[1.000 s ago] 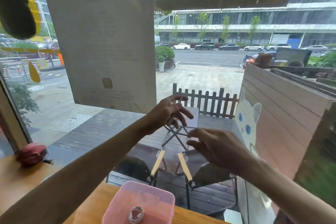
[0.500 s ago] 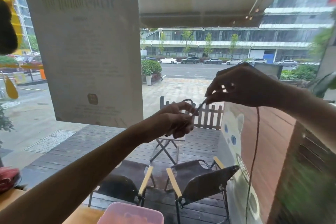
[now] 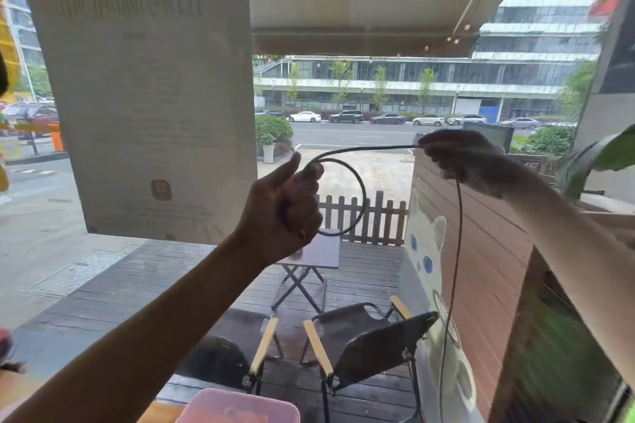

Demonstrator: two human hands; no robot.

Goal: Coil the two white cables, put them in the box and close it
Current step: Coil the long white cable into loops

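My left hand (image 3: 283,206) is raised in front of the window and grips one loop of a thin cable (image 3: 360,196), which looks dark against the light. From the loop the cable runs right to my right hand (image 3: 460,158), which pinches it at about the same height. Below my right hand the rest of the cable hangs straight down out of view. The pink translucent box (image 3: 240,407) sits at the bottom edge on the wooden table, only its top showing.
A large window is directly ahead with a paper poster (image 3: 144,89) stuck on its left part. A green plant leaf (image 3: 611,151) reaches in from the right. A red object (image 3: 5,350) lies at the left edge of the table.
My right hand has drawn the cable out to the right and away from my left hand. A full round loop now stands at my left hand. The view has tilted up, so less of the box shows.
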